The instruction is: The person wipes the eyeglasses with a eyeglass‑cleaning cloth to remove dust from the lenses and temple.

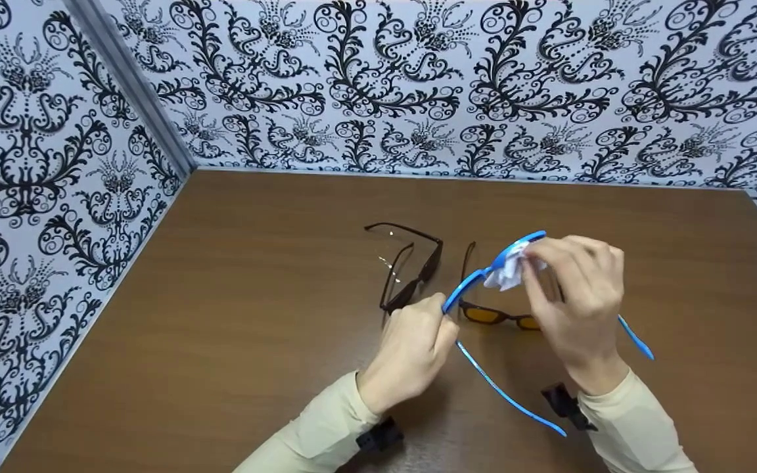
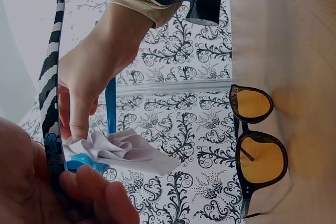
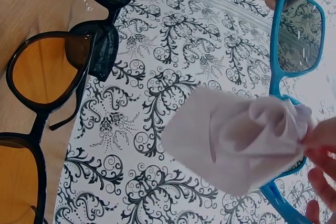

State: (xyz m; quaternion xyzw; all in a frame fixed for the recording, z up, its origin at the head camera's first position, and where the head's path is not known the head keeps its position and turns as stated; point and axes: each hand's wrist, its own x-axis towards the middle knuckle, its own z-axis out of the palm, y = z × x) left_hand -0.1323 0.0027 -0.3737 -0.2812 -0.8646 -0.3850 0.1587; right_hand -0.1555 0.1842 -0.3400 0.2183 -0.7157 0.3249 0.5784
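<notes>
Blue-framed glasses (image 1: 467, 287) are held up above the table by my left hand (image 1: 414, 348), whose fingers grip one end of the frame by the hinge. Their temple, striped black and white on one face (image 2: 50, 82), rises past that hand in the left wrist view. My right hand (image 1: 579, 295) pinches a pale cloth (image 3: 226, 135) around the lens at the other end. In the right wrist view the cloth covers most of that lens, while the other dark lens (image 3: 300, 35) shows bare.
Black glasses with dark lenses (image 1: 430, 264) rest on the brown table (image 1: 253, 263), left of the blue frame. Dark-framed glasses with orange lenses (image 1: 483, 315) sit beneath my hands, partly hidden. Black-and-white patterned walls (image 1: 418, 85) stand at the back and sides.
</notes>
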